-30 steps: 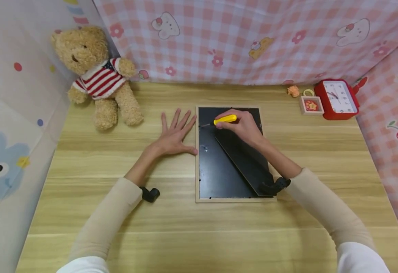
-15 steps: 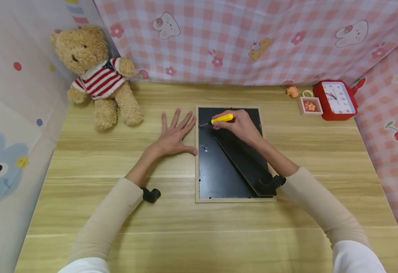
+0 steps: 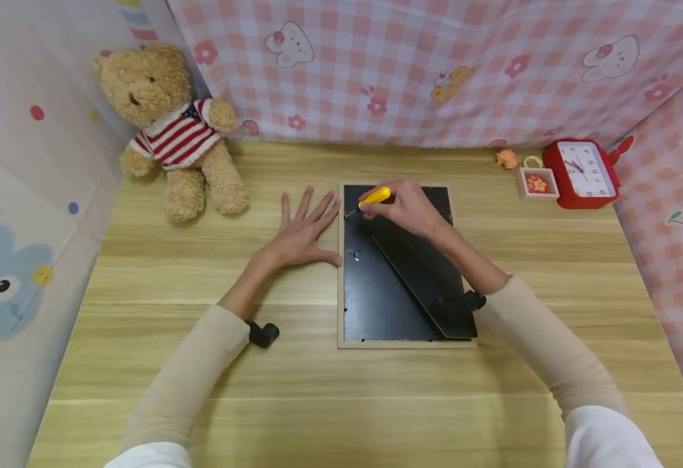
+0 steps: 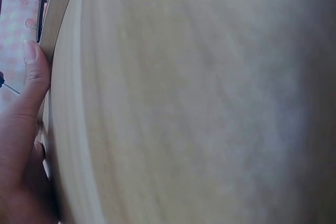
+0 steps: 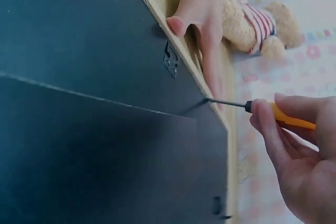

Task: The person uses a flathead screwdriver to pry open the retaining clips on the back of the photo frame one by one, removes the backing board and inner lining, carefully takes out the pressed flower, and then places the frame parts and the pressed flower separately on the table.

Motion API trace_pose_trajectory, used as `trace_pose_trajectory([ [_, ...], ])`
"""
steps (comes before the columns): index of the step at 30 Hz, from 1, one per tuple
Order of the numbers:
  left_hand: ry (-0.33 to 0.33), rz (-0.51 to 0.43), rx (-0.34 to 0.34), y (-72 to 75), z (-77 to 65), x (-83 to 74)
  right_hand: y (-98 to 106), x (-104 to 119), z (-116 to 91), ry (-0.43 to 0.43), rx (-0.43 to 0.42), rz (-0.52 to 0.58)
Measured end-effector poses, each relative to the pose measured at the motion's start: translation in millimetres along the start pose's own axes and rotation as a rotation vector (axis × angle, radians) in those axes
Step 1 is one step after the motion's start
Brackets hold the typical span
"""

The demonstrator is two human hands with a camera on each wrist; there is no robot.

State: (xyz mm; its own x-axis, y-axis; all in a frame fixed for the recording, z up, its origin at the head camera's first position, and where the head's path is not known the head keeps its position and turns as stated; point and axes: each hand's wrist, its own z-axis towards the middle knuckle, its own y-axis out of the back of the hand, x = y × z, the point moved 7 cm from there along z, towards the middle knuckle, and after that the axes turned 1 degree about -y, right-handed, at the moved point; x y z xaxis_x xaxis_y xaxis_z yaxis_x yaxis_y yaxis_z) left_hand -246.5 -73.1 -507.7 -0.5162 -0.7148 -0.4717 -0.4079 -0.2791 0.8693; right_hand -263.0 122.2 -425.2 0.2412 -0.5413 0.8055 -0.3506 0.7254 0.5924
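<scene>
A picture frame (image 3: 376, 305) lies back side up on the table, with light wooden edges and a black backing. Its black stand flap (image 3: 426, 276) slants across the right part. My right hand (image 3: 410, 209) pinches a screwdriver (image 3: 376, 197) by its yellow handle. In the right wrist view the dark shaft (image 5: 228, 102) reaches the frame's inner edge, beside a small metal hanger (image 5: 170, 60). My left hand (image 3: 300, 239) is spread on the table left of the frame. Its thumb (image 4: 35, 74) rests against the frame's wooden side in the left wrist view.
A teddy bear (image 3: 168, 133) in a striped sweater sits at the back left. At the back right stand a red clock (image 3: 581, 172), a small box (image 3: 537, 184) and an orange crumpled bit (image 3: 506, 158). A pink checked cloth (image 3: 341, 78) hangs behind the table.
My right hand has shifted slightly left and up, tilting the screwdriver handle steeper while its tip stays at the frame's left edge. My left hand keeps its place against the frame.
</scene>
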Motion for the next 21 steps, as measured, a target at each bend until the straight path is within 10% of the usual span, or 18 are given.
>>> trace_pose_trajectory([
  [7, 0.012, 0.012, 0.014, -0.6, -2.1, -1.7, -1, -21, -12, -0.038, -0.041, 0.073],
  [21, 0.004, 0.004, -0.009, -8.0, 4.2, 8.3, -13, 29, 12, 0.027, 0.087, -0.174],
])
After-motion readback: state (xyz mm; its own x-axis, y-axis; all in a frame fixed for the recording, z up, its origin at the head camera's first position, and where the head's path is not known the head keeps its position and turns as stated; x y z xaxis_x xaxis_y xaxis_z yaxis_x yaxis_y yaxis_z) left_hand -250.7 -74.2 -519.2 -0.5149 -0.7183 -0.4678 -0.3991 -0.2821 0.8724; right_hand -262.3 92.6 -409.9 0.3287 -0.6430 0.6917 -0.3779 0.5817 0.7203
